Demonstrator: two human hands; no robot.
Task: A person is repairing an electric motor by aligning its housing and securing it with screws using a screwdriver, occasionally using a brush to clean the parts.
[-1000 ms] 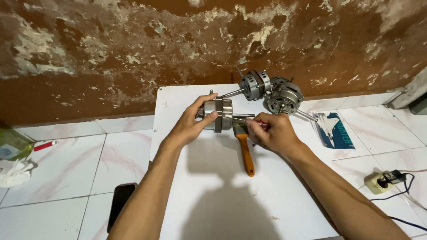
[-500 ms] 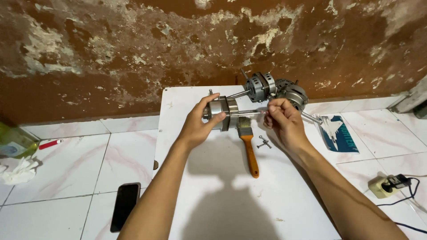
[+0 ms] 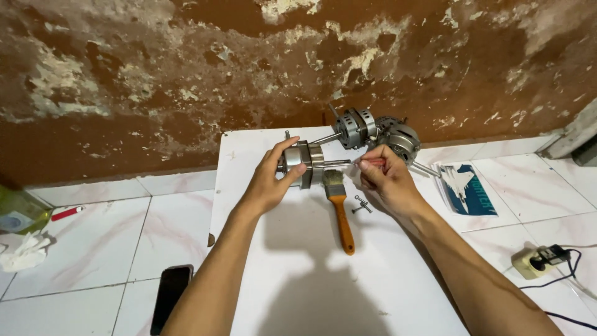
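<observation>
My left hand (image 3: 268, 186) grips the small motor (image 3: 303, 164), its shaft (image 3: 336, 163) running rightward toward my right hand (image 3: 380, 180), which pinches a red-handled tool (image 3: 372, 161) at the tip.

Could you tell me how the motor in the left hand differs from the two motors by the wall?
The held motor is gripped by the left hand, off the board; the two motors by the wall lie untouched. The right hand works only at the held motor's shaft. All are grey metal with shafts.
</observation>
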